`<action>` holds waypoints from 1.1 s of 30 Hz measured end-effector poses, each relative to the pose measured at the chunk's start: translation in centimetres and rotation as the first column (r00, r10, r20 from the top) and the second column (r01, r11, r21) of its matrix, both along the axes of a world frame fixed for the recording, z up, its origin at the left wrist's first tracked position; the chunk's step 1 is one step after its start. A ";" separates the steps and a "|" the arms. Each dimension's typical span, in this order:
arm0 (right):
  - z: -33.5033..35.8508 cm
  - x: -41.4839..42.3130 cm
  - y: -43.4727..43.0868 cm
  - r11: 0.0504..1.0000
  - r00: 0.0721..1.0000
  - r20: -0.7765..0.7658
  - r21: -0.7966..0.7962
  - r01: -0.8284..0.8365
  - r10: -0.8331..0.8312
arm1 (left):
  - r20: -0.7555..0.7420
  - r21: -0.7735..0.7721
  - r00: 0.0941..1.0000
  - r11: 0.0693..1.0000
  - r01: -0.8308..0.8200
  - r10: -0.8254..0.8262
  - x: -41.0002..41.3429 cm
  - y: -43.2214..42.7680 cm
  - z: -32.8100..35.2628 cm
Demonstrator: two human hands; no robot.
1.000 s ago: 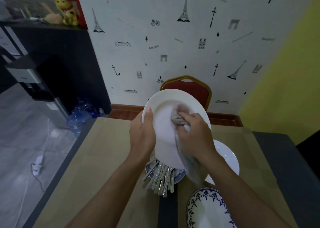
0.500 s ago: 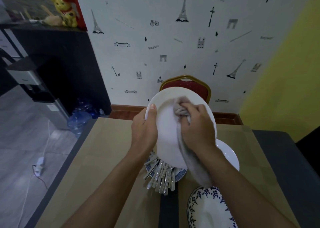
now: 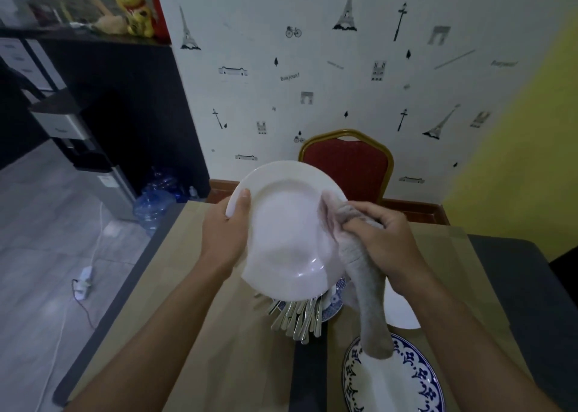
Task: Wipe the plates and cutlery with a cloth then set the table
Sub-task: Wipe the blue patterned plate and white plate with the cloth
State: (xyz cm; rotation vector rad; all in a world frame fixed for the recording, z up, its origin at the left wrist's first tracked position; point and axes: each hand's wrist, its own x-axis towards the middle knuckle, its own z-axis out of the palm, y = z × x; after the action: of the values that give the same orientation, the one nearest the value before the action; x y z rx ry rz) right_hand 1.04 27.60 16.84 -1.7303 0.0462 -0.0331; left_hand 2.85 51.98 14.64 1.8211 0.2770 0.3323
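— Where is the white plate (image 3: 281, 224)?
— Held up above the table (image 3: 194, 286), its face tilted toward the camera. The left hand (image 3: 223, 236) grips the left rim, thumb laid over the edge.
— And the cloth (image 3: 367, 289)?
— Grey, bunched in the right hand (image 3: 383, 239). The fingers curl round it and press it against the plate's right rim. Its tail hangs down over the big patterned plate (image 3: 406, 389) at the near edge.
— The cutlery (image 3: 297, 317)?
— Piled on a small blue-patterned plate (image 3: 336, 306) beneath the held one, handles pointing near. A plain plate (image 3: 402, 316) lies just right of the hanging cloth.
— Beyond that?
— A red chair (image 3: 350, 167) at the table's far side, against the wall (image 3: 312, 83).
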 end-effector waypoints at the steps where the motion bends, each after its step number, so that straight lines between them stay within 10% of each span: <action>1: 0.2 0.1 -0.2 1.000 1.000 -0.007 0.016 0.020 -0.020 | -0.049 0.014 0.999 1.000 -0.004 0.005 -0.1 0.7 -0.8; 14: -2.3 0.5 1.1 0.998 0.998 -0.059 0.064 0.020 -0.016 | -0.645 -0.086 0.751 0.990 0.113 -0.142 -7.3 5.9 -14.8; 33: -5.3 0.8 0.9 0.997 0.982 -0.184 0.057 0.049 -0.038 | -0.787 -0.169 0.552 0.957 0.237 -0.276 -11.7 7.7 -23.9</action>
State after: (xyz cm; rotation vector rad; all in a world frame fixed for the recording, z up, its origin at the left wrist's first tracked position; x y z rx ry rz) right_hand 1.89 28.55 11.54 -1.6664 0.2185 0.0938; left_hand -8.86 59.64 -9.23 1.8295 0.6298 -0.7621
